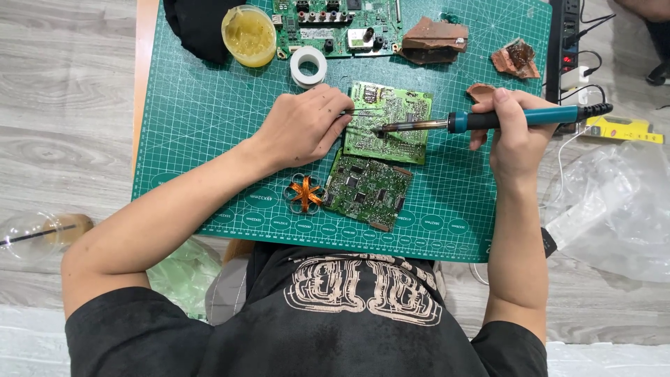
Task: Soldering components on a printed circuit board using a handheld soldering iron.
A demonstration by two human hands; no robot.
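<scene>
Black shirt fills the near edge of my view. Beyond it, on the green cutting mat (209,126), my right hand (513,132) has its grip closed around a teal soldering iron (488,120), tip touching a green circuit board (387,122). My left hand (307,126) pinches thin solder wire (363,110) over that board's left edge.

Setup is basically on the floor (70,105), pale grey wood-look planks with visible grain. A green cutting mat (202,126) with a white grid covers the middle. Black power strip (562,42) sits along the far right edge with a red switch lit and cables trailing off. Crumpled clear plastic bag (618,209) to the right, clear plastic cup (35,234) on the left. Light's even and soft, no harsh shadows.
</scene>
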